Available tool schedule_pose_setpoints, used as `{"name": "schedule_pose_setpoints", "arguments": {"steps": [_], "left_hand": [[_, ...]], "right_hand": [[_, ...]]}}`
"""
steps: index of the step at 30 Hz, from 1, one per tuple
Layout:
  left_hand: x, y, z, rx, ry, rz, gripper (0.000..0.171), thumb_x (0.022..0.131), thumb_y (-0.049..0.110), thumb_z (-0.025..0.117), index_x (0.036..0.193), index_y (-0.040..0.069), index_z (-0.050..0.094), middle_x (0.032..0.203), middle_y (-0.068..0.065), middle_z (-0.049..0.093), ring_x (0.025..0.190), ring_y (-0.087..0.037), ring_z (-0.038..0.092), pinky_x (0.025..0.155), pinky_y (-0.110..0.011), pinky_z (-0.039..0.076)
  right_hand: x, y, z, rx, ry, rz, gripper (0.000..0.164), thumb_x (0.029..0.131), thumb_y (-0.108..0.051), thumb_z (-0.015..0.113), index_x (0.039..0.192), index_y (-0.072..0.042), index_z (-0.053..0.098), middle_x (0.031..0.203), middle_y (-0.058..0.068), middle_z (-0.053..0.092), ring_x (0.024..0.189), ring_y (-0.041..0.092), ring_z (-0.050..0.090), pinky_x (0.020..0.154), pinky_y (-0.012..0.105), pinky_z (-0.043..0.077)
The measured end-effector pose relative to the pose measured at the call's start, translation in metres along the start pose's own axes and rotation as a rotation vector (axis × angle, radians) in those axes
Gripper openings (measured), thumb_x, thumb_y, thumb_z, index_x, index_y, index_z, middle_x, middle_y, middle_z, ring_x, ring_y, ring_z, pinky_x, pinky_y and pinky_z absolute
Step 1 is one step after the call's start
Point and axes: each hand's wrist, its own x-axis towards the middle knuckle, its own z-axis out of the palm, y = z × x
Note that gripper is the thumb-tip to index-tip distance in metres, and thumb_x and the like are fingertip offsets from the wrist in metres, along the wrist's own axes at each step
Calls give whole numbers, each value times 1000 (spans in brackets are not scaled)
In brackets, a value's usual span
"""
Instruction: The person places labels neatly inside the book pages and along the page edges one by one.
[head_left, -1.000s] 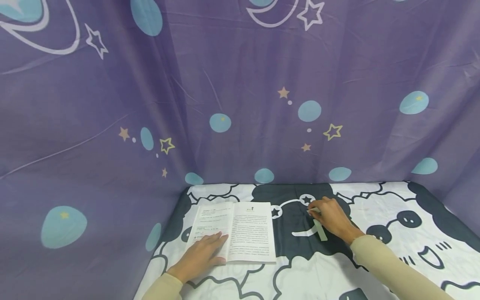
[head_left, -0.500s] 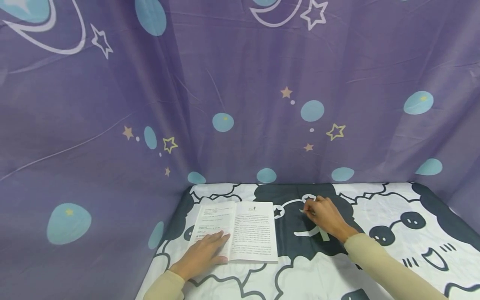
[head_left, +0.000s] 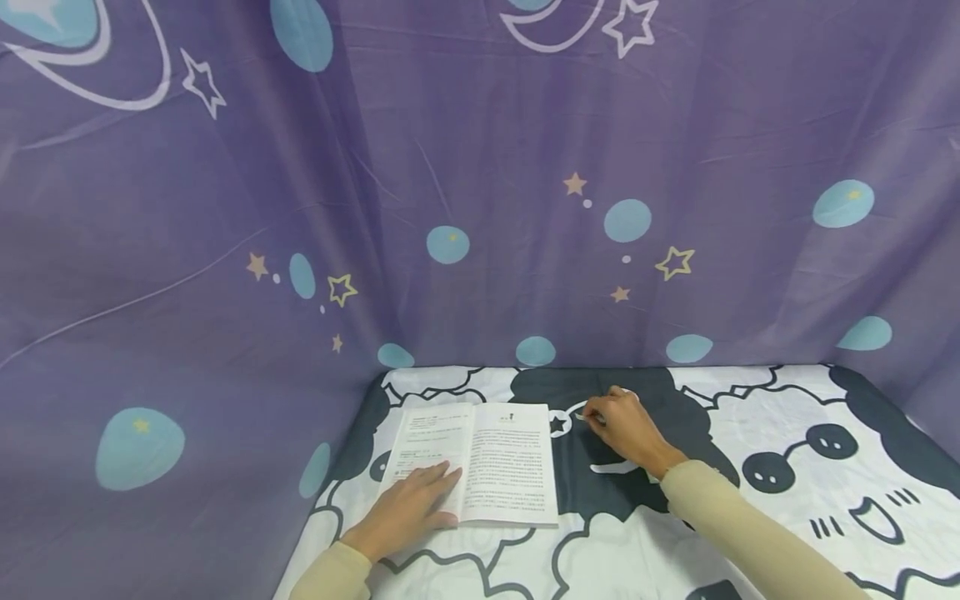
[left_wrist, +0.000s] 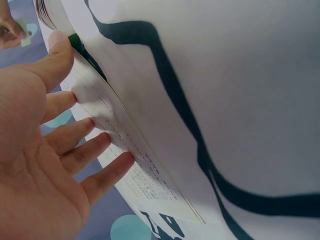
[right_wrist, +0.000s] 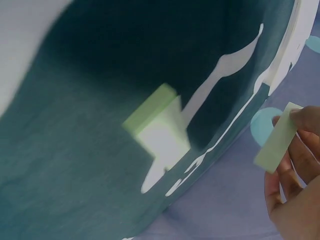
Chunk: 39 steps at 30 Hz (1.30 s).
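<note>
An open book point(head_left: 510, 475) lies on the cloth with printed text on both pages. My left hand point(head_left: 408, 504) rests on its left page, fingers extended and spread, the thumb by the lower edge near the fold. To the right of the book, my right hand point(head_left: 628, 429) pinches a pale green sticky note point(right_wrist: 280, 142) between thumb and fingers, held above the cloth. A pad of green sticky notes point(right_wrist: 160, 132) lies on the dark part of the cloth in the right wrist view. In the head view my right wrist and sleeve hide most of that pad.
A black and white cartoon-print cloth point(head_left: 615, 550) covers the surface under everything. Behind it and at both sides hangs a purple curtain point(head_left: 510, 283) with stars and blue ovals.
My right hand has moved left, towards the book, with the sticky note in its fingers, away from the pad. The left hand stays on the page. The head view has shifted slightly.
</note>
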Motion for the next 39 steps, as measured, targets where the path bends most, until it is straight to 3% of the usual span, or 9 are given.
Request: {"name": "schedule_pose_setpoints", "arguments": {"steps": [9, 16, 29, 39], "left_hand": [[-3, -1, -2, -3, 18, 15, 70, 94, 49, 68, 151, 11, 53, 156, -20, 46, 140, -45, 46, 108, -67, 43], [-4, -2, 1, -4, 21, 12, 70, 94, 49, 68, 151, 11, 52, 156, -19, 46, 140, -46, 45, 108, -68, 42], [-5, -1, 1, 1, 27, 26, 69, 96, 48, 66, 152, 11, 51, 156, -21, 46, 140, -46, 46, 109, -67, 42], [-3, 1, 0, 1, -1, 7, 70, 96, 48, 67, 153, 12, 49, 158, -20, 44, 141, -45, 45, 110, -69, 40]], "right_hand": [[16, -16, 10, 44, -22, -7, 13, 81, 1, 84, 88, -9, 80, 85, -1, 77, 73, 14, 52, 64, 29, 47], [25, -30, 22, 10, -20, -4, 16, 78, -1, 87, 86, -13, 80, 86, -2, 76, 76, 16, 49, 68, 33, 43], [36, -37, 42, -21, -61, -30, 13, 82, -6, 85, 84, -18, 81, 86, -5, 75, 76, 14, 43, 70, 33, 41], [35, -37, 48, -84, -85, -129, 12, 82, -7, 86, 87, -18, 82, 91, -5, 76, 84, 16, 47, 70, 32, 44]]}}
